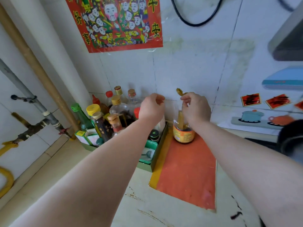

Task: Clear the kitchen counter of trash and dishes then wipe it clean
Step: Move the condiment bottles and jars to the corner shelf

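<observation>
A clear sauce bottle (pixel 183 133) with an orange label and a little dark liquid stands on the red mat (pixel 186 169) near the wall. Its yellow flip cap (pixel 179 91) stands open above my right hand (pixel 196 107), which pinches the bottle's top. My left hand (pixel 152 106) hovers level with it, just to the left, above the condiment tray (pixel 156 163). Its fingers are curled with thumb and fingertips together. Blur hides whether anything is between them.
The green tray holds several bottles (pixel 101 117), a small dark jar (pixel 154 135) and a green dish with a spoon (pixel 148 154). Pipes (pixel 41 110) run down the left wall. A dark pot (pixel 290 138) sits at the right edge. The pale counter (pixel 147 207) is scuffed in front.
</observation>
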`<state>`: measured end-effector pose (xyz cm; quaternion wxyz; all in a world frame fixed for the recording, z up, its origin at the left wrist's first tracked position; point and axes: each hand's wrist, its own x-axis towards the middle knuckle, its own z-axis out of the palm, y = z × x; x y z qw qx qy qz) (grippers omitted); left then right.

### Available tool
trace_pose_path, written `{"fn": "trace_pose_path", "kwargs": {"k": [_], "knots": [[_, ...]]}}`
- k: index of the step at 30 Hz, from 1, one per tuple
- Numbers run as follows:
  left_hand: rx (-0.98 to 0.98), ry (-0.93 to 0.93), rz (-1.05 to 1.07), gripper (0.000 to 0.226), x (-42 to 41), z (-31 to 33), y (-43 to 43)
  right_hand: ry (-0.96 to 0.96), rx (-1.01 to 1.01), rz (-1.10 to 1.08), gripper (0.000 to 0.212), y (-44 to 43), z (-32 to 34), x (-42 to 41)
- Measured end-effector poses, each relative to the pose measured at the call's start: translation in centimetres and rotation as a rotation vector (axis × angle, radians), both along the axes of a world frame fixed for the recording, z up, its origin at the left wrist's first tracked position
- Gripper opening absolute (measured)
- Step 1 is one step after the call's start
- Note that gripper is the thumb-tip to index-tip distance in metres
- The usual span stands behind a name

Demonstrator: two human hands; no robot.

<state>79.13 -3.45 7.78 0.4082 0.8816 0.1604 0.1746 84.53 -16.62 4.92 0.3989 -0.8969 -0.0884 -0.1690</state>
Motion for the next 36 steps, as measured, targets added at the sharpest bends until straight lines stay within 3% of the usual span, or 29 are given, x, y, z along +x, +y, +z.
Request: {"fn": "trace_pose_path", "kwargs": {"k": [3, 7, 11, 18, 25, 28, 30, 32, 34, 36], "knots": [[-0.093, 0.089, -0.054, 0.043, 1.9, 0.2, -1.6, 0.031, -0.002, -0.056, 0.024, -1.3, 0.3, 0.9], [-0.197, 0.242, -0.159, 0.064, 3.8, 0.5, -3.2, 0.129, -0.061, -0.014, 0.048, -1.7, 0.3, 2.1], [-0.199, 0.146, -0.156, 0.066, 4.7, 0.5, -4.3, 0.241, -0.051, 0.05, 0.05, -1.7, -0.7, 3.0], [0.177, 0.137, -0.244, 0.06, 4.9, 0.7, -5.1, 0.228, 0.049, 0.082, 0.046, -1.5, -1.6, 3.6], [0.604, 0.117, -0.3, 0.073, 5.0, -0.1, -4.3, 0.225, 0.044, 0.072, 0.043, -1.7, -1.9, 4.2], [0.689, 0.06, -0.288, 0.065, 5.4, -0.4, -5.1, 0.22, 0.069, 0.088, 0.045, -2.0, -1.9, 4.2], [0.515, 0.065, -0.299, 0.061, 5.5, -0.4, -5.3, 0.23, 0.122, 0.122, 0.053, -2.1, -2.0, 3.8], [0.153, 0.108, -0.305, 0.071, 5.6, -0.3, -4.8, 0.293, 0.168, 0.123, 0.07, -1.9, -2.8, 3.6], [-0.072, 0.044, -0.204, 0.078, 5.1, -0.3, -3.7, 0.393, 0.164, 0.115, 0.087, -1.6, -3.7, 3.3], [-0.185, -0.027, -0.04, 0.075, 4.2, -0.4, -2.0, 0.434, 0.192, 0.118, 0.089, -0.8, -4.0, 3.2]]}}
